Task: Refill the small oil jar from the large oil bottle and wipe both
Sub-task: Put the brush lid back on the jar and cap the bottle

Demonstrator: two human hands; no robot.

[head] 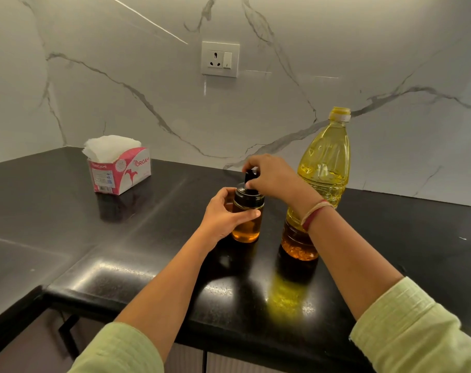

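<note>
On the left, a pink and white tissue box (120, 170) stands on the black tabletop (67, 224), well apart from your hands. White tissues rise out of its open top. The small print on its side is too fine to read.

Your left hand (223, 215) is wrapped around the small oil jar (246, 224), which stands upright on the tabletop near the middle. The thumb lies across its front and the other fingers are hidden behind the glass. The jar holds amber oil. Your hand covers part of the glass, so I cannot tell how high the oil reaches. The jar carries a black lid (249, 196). Your right hand (272, 179) comes from above, and its fingers (252, 181) pinch the raised black piece on top of the lid and hide a part of it.

Just to the right of the jar stands the large oil bottle (323, 162), upright, with its yellow cap (339, 113) on. Yellow oil fills it almost to the neck, and it looks darker near the base. Your right wrist, with a thread band (313, 214) on it, crosses in front of the lower part of the bottle. Both of your green sleeves are cut off at the bottom edge
</note>
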